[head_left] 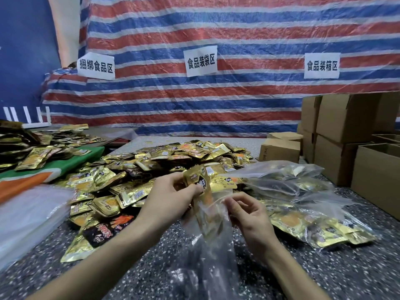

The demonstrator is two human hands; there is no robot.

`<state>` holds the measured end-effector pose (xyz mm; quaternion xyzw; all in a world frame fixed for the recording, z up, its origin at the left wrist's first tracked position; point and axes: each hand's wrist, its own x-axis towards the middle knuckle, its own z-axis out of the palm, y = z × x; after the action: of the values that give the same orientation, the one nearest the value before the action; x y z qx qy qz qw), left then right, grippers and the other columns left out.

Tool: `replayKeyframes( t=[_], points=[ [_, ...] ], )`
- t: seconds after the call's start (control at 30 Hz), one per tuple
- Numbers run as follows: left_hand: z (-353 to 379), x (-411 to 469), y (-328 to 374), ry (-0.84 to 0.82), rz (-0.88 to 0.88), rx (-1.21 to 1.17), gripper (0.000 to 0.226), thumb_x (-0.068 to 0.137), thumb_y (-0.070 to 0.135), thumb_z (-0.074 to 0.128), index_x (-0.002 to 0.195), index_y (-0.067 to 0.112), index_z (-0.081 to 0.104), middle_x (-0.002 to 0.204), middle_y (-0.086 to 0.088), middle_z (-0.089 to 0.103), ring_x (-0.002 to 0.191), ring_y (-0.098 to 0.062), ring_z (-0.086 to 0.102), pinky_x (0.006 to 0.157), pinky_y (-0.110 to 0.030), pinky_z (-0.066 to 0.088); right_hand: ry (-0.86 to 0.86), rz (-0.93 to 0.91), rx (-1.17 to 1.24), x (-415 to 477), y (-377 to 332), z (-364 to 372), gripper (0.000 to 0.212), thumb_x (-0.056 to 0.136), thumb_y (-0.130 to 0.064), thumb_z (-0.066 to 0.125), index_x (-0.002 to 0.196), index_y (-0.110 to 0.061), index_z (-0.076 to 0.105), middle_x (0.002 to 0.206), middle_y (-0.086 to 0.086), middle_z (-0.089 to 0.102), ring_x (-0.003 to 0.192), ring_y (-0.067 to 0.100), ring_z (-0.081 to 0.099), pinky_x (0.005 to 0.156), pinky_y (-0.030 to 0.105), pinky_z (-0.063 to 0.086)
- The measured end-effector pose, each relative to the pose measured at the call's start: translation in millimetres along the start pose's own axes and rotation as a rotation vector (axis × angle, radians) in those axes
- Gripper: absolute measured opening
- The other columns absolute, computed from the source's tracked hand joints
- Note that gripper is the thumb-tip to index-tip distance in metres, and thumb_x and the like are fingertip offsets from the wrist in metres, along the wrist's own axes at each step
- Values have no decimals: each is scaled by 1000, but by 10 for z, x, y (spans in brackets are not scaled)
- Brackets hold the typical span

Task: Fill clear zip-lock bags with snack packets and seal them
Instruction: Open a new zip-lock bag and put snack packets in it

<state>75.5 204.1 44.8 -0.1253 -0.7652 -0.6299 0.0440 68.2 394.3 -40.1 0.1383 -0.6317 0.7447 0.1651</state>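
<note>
Head view: snack packets (198,180), pinched end-down by left hand (171,193), are held over zip-lock bag (213,237) pinched by right hand (253,219).

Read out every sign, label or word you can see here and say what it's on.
"捆绑食品区": left paper sign on the striped tarp.
"食品装袋区": middle paper sign, same tarp.
"食品装箱区": right paper sign, same tarp.
Snack packets, including those the left hand holds: print too blurred to read.
Small cardboard box: side print too small to read.
Clear bag the right hand pinches: no print visible.
</note>
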Motion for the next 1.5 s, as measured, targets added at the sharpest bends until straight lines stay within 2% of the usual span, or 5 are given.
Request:
replayKeyframes(
  t=[0.3,0.5,0.9,1.27,1.5],
  points=[
    [-6,-12,152,-136,-154,-54,1,95,21,64,94,20,63,79,-5,68,61,-21,63,48,-29,44,23,-109,37,5,-22,-6,19,75,-15,76,87,-1,79,100,11,74,94,22,71,79,25,56],
    [-29,19,230,-132,-44,120,6,90,8,68,95,8,64,84,-12,72,82,-33,69,83,-57,55,-3,-56,114,-1,-60,1,39,66,-29,89,86,3,78,110,15,72,106,32,68,83,31,56],
    [-143,-12,221,-255,-21,255,14,98,22,60,99,35,57,93,-12,70,54,-12,62,43,-25,43,-11,-79,236,10,-161,-30,49,54,-44,96,80,-6,81,106,19,73,104,28,70,86,29,56],
    [-339,176,496,-172,-54,260,38,67,-10,82,99,6,69,82,-12,74,82,-24,70,78,-36,55,-93,-30,310,16,-156,-117,42,61,-37,96,84,-5,80,88,8,74,88,19,69,82,25,56],
    [-415,298,541,-51,90,63,32,73,-17,69,96,4,67,91,-15,73,85,-23,72,60,-20,55,-29,-65,401,-1,-237,-152,45,54,-40,98,80,-8,80,83,7,73,79,17,68,75,25,58]
  ],
)
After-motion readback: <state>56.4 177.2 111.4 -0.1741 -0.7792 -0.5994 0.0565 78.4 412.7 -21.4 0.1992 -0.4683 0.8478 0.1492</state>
